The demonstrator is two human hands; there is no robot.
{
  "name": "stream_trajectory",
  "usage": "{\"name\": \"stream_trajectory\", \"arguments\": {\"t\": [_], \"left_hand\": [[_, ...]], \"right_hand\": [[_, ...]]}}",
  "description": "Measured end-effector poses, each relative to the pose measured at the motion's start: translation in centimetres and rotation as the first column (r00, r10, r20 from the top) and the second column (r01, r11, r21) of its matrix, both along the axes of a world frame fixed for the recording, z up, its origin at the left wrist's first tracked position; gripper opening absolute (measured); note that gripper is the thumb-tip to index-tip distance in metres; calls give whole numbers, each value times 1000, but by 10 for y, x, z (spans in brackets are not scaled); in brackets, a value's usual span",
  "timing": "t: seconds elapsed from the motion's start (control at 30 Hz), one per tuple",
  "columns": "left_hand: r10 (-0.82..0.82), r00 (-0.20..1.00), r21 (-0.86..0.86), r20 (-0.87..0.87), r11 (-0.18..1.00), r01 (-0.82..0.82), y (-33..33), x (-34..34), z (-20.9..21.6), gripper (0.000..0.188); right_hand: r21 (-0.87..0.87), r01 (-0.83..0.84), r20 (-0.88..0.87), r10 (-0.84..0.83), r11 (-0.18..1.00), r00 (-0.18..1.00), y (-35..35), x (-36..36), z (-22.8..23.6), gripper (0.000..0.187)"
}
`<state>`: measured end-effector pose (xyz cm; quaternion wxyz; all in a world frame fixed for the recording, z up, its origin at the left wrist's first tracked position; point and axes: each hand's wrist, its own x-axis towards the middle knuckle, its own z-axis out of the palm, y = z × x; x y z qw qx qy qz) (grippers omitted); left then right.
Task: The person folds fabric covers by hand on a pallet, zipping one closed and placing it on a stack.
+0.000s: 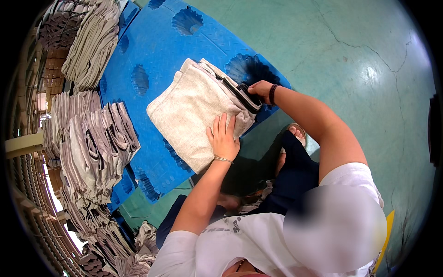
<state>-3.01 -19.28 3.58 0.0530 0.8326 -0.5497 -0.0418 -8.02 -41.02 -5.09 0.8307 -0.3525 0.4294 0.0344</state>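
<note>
A small stack of folded beige fabric pieces lies on a blue plastic pallet. Along the stack's right side, layers show with a black edge strip; I cannot make out whether it is a zipper or tape. My left hand, with a thin bracelet at the wrist, rests flat on top of the fabric, fingers spread. At the far right corner, my right hand, wearing a dark beaded bracelet, pinches the black edge strip between thumb and fingers. Part of that grip is hidden.
Several piles of folded grey-beige fabric stand along the pallet's left side, with more at the far left. Round fluted recesses dot the pallet. Green floor with cracks lies to the right. My sandalled foot is near the pallet's edge.
</note>
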Motion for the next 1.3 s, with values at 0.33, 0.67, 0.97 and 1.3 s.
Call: {"name": "stream_trajectory", "arguments": {"t": [0.33, 0.67, 0.97, 1.3], "left_hand": [[3, 1000, -8, -12, 1000, -3, 0, 1, -1, 67], [3, 1000, -7, -19, 1000, -3, -1, -1, 0, 67], [5, 1000, -5, -25, 1000, -6, 0, 0, 0, 67], [5, 1000, -5, -31, 1000, -6, -1, -1, 1, 66]], "right_hand": [[39, 69, -217, -59, 997, 974, -13, 1, -11, 14], [68, -11, 15, 10, 998, 1000, -2, -5, -22, 13], [129, -82, -101, 96, 988, 990, -6, -6, -13, 6], [32, 65, -31, -64, 997, 997, -5, 0, -15, 9]]}}
